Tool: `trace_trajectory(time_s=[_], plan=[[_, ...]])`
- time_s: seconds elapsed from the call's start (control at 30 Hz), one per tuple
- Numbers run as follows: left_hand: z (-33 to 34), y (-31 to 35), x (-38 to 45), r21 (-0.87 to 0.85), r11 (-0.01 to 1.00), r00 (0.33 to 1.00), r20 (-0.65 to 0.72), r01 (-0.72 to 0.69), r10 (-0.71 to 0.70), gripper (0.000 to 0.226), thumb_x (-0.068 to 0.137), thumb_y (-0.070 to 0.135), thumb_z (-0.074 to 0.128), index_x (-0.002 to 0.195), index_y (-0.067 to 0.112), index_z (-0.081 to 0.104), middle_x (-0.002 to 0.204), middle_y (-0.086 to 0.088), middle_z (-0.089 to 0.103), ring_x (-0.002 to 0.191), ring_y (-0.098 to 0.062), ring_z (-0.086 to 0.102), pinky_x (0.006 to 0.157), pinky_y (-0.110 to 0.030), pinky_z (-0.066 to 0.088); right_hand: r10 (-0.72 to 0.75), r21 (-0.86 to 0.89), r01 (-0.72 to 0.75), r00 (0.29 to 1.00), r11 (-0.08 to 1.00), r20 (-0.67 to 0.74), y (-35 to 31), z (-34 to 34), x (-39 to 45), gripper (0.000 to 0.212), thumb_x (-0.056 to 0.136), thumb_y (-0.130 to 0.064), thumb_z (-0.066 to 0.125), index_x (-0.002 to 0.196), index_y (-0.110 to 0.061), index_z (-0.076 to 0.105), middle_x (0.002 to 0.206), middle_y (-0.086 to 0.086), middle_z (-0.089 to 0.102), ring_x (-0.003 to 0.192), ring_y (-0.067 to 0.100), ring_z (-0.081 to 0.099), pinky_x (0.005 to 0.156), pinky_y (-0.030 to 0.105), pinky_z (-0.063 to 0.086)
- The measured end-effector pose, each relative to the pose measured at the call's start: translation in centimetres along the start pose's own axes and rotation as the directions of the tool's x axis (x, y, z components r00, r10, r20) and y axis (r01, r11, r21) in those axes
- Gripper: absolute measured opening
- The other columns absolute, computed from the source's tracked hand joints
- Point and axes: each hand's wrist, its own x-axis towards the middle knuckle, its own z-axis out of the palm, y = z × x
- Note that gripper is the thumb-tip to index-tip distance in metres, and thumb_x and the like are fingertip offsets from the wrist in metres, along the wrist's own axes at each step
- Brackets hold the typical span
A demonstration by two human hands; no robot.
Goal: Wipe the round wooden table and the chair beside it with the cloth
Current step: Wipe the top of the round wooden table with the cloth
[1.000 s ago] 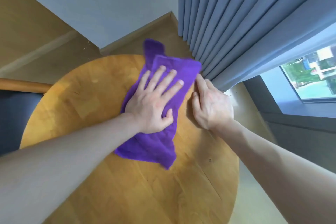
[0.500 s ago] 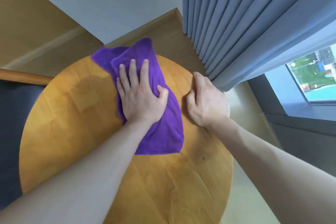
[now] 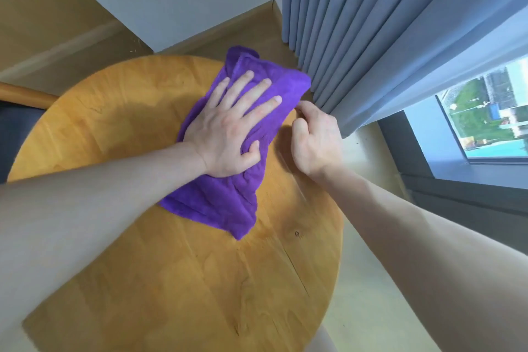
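Observation:
A purple cloth (image 3: 217, 200) lies crumpled on the far right part of the round wooden table (image 3: 171, 280). My left hand (image 3: 228, 134) presses flat on the cloth, fingers spread and straight, thumb tucked into a fold. At the table's right rim, just beside the cloth's far corner, my right hand (image 3: 317, 140) has its fingers curled over the edge, gripping the tabletop. The chair (image 3: 14, 128), with a dark blue seat and a wooden rail, shows at the left, partly hidden behind the table.
Grey-blue curtains (image 3: 371, 37) hang right against the table's far right edge. A window (image 3: 485, 117) is low on the right wall. A white wall with a wooden skirting board (image 3: 217, 28) stands behind the table. Pale floor runs along the right side.
My left hand slid the cloth left toward the table's far edge, then back right toward the curtain. My right hand stayed at the rim and its fingers curled tighter.

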Motion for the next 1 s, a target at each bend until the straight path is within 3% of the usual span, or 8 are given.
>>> trace_trajectory(time_s=[0.3, 0.5, 0.57, 0.63, 0.7, 0.8, 0.9, 1.0], plan=[[0.1, 5.9, -0.7, -0.094, 0.856, 0.858, -0.026, 0.508, -0.512, 0.082, 0.084, 0.045, 0.037, 0.162, 0.024, 0.027, 0.171, -0.009, 0.021, 0.159, -0.034, 0.01, 0.127, -0.057, 0.015, 0.03, -0.019, -0.031, 0.998, 0.999, -0.053, 0.1, 0.0, 0.3, 0.055, 0.079, -0.031, 0.029, 0.114, -0.017, 0.069, 0.114, 0.008, 0.071, 0.109, 0.028, 0.06, 0.09, 0.033, 0.046], [-0.4, 6.0, -1.8, -0.195, 0.929, 0.949, 0.038, 0.314, -0.313, 0.082, 0.086, 0.046, 0.043, 0.164, 0.028, 0.022, 0.173, 0.0, 0.013, 0.16, -0.027, 0.002, 0.128, -0.055, 0.008, 0.253, 0.284, -0.221, 0.964, 0.933, -0.08, 0.1, -0.7, 0.8, 0.043, 0.079, -0.027, 0.035, 0.085, -0.016, 0.076, 0.091, 0.001, 0.073, 0.096, 0.019, 0.063, 0.092, 0.033, 0.049], [-1.0, 5.0, -2.6, -0.284, 0.929, 0.97, 0.014, 0.237, -0.243, 0.08, 0.088, 0.045, 0.044, 0.163, 0.027, 0.024, 0.173, 0.003, 0.015, 0.16, -0.022, 0.004, 0.129, -0.05, 0.006, 0.362, 0.431, -0.291, 0.928, 0.854, -0.089, 0.0, -1.1, 0.6, 0.041, 0.081, -0.027, 0.037, 0.093, -0.016, 0.074, 0.094, 0.001, 0.07, 0.094, 0.017, 0.061, 0.097, 0.036, 0.049], [-1.5, 4.1, -4.7, -0.32, 0.916, 0.959, -0.065, 0.243, -0.277, 0.077, 0.09, 0.041, 0.045, 0.162, 0.023, 0.028, 0.172, 0.001, 0.018, 0.16, -0.021, 0.009, 0.13, -0.045, 0.007, 0.283, 0.292, -0.217, 0.936, 0.931, -0.208, -0.1, -1.2, -0.5, 0.051, 0.083, -0.031, 0.035, 0.121, -0.015, 0.064, 0.122, 0.004, 0.059, 0.11, 0.016, 0.053, 0.104, 0.036, 0.041], [-1.5, 3.5, -8.1, -0.337, 0.883, 0.923, -0.091, 0.326, -0.375, 0.074, 0.091, 0.036, 0.048, 0.161, 0.019, 0.031, 0.172, -0.003, 0.019, 0.16, -0.023, 0.011, 0.129, -0.046, 0.009, -0.056, -0.049, 0.044, 0.955, 0.998, -0.291, -0.9, -1.1, -2.3, 0.059, 0.084, -0.03, 0.038, 0.139, -0.012, 0.051, 0.141, 0.009, 0.046, 0.128, 0.023, 0.044, 0.111, 0.039, 0.033], [-0.2, 2.8, -14.8, -0.324, 0.821, 0.851, -0.081, 0.47, -0.519, 0.073, 0.089, 0.035, 0.046, 0.159, 0.017, 0.035, 0.172, -0.005, 0.018, 0.159, -0.025, 0.013, 0.128, -0.051, 0.014, -0.432, -0.352, 0.374, 0.897, 0.858, -0.098, -3.4, 0.5, -3.6, 0.067, 0.087, -0.033, 0.045, 0.151, -0.012, 0.039, 0.157, 0.014, 0.033, 0.144, 0.03, 0.031, 0.12, 0.045, 0.021], [1.7, 1.6, -21.9, -0.258, 0.743, 0.758, -0.059, 0.618, -0.65, 0.074, 0.089, 0.039, 0.042, 0.16, 0.019, 0.032, 0.173, -0.004, 0.015, 0.159, -0.027, 0.012, 0.127, -0.056, 0.012, -0.365, -0.507, 0.384, 0.92, 0.771, 0.142, -5.0, 3.5, -3.9, 0.073, 0.094, -0.047, 0.041, 0.16, -0.024, 0.021, 0.169, 0.008, 0.01, 0.155, 0.029, 0.006, 0.125, 0.051, 0.002], [3.4, 0.8, -26.2, -0.164, 0.68, 0.691, 0.023, 0.715, -0.722, 0.075, 0.092, 0.046, 0.036, 0.163, 0.026, 0.023, 0.174, 0.0, 0.008, 0.16, -0.025, 0.004, 0.127, -0.06, 0.009, -0.254, -0.66, 0.273, 0.959, 0.7, 0.128, -5.1, 6.4, -4.9, 0.074, 0.095, -0.052, 0.037, 0.161, -0.027, 0.015, 0.17, 0.006, 0.007, 0.156, 0.029, -0.001, 0.124, 0.055, -0.001]])
